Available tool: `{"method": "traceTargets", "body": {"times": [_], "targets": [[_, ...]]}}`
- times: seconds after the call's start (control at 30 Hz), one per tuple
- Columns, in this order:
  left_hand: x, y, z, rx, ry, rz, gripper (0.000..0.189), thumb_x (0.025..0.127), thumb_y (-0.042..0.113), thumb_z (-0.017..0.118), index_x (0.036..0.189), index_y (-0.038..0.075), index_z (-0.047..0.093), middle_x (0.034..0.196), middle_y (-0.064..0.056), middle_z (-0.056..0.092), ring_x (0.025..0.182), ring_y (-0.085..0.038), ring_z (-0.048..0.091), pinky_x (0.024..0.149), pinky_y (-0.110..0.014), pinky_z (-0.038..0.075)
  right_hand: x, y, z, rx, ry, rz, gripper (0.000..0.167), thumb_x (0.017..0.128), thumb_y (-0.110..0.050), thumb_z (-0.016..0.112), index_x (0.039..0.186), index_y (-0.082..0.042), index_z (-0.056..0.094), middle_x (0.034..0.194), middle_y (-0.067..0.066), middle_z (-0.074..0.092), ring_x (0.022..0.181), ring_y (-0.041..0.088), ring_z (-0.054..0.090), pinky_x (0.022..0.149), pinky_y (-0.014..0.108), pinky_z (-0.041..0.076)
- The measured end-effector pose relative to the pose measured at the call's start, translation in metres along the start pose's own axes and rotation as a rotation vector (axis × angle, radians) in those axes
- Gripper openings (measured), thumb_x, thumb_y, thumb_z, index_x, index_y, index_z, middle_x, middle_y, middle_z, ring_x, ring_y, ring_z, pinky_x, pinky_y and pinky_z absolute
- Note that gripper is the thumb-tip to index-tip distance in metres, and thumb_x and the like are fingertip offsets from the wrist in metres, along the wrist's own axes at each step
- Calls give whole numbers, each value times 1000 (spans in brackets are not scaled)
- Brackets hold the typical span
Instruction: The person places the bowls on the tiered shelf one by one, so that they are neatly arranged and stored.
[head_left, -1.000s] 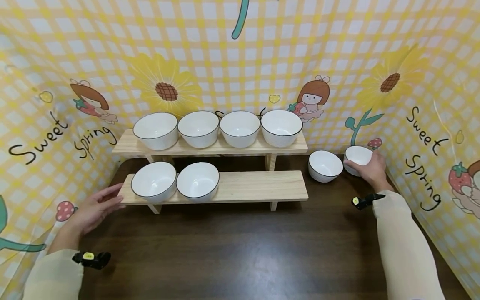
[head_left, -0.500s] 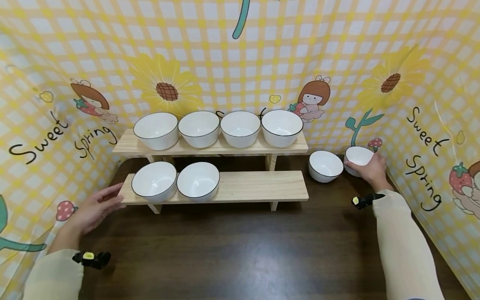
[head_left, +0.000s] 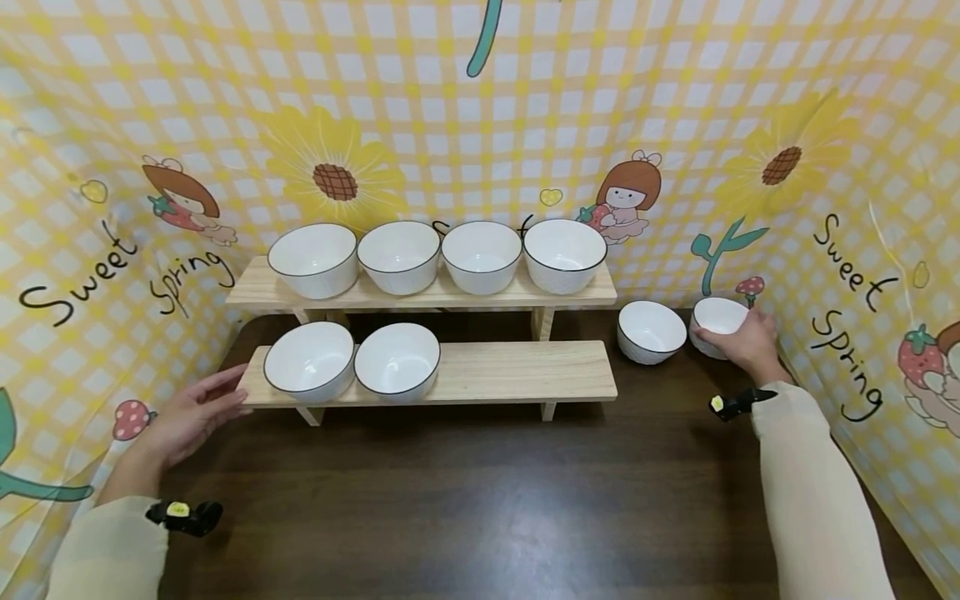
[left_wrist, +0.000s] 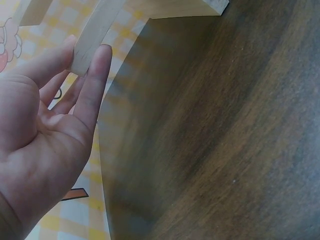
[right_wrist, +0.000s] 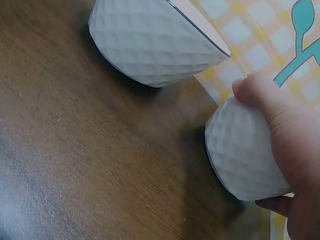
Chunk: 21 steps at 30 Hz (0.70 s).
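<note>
At the right of the head view, my right hand (head_left: 750, 346) grips a small white bowl (head_left: 711, 342) with a dark rim. The right wrist view shows my thumb across the faceted side of this bowl (right_wrist: 240, 150), low over the dark table. A matching bowl (head_left: 649, 333) stands just left of it. At the far left, my left hand (head_left: 187, 421) holds the end of the lower shelf board (head_left: 517, 372). In the left wrist view, thumb and fingers lie on either side of this board (left_wrist: 95, 37). Two white bowls, one of them the nearer-left bowl (head_left: 309, 362), stand on it.
Behind the lower shelf rises an upper wooden shelf (head_left: 480, 300) bearing a row of several white bowls, such as the rightmost bowl (head_left: 564, 258). Checked yellow cloth (head_left: 465, 125) walls in the back and both sides. The dark wooden table (head_left: 450, 500) spreads in front.
The right hand and its bowl have shifted slightly nearer to me. My left hand stays at the shelf end, and the other bowls have not moved.
</note>
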<state>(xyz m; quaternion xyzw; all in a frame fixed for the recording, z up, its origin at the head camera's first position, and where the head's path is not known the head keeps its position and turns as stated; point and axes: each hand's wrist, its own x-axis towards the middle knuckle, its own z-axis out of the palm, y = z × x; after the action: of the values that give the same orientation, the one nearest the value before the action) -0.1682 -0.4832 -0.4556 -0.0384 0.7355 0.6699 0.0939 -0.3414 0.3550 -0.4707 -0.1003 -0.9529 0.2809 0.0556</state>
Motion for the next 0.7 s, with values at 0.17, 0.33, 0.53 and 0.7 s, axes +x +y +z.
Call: {"method": "traceTargets", "body": {"times": [0.17,0.33,0.53,0.7], "targets": [[1,1,0,-6,4,7,72,103,11,61,161,0,19,141,-7,34,102,-4,67,90,-24,58,-2,2,-5,-21,-24,-19,106,83,-47,76,141,27,27,134,48,32,129,60,26,107,65,34],[2,1,1,12,13,-10,75,103,13,62,161,-1,17,145,-14,30,102,-4,67,90,-24,58,-6,4,-11,-24,-59,-32,107,85,-48,75,144,25,24,134,49,32,128,60,27,106,66,37],[1,1,1,18,14,-29,74,103,13,62,162,1,18,146,-14,29,102,-4,67,91,-24,58,-15,7,-18,-6,-69,-90,106,84,-43,76,146,24,21,134,49,29,124,60,29,99,68,39],[0,1,2,30,12,-21,73,103,13,61,161,1,18,144,-12,30,101,-4,68,91,-24,58,-23,8,-26,0,-64,-141,102,84,-40,78,144,25,26,132,48,31,120,58,31,95,67,40]]}}
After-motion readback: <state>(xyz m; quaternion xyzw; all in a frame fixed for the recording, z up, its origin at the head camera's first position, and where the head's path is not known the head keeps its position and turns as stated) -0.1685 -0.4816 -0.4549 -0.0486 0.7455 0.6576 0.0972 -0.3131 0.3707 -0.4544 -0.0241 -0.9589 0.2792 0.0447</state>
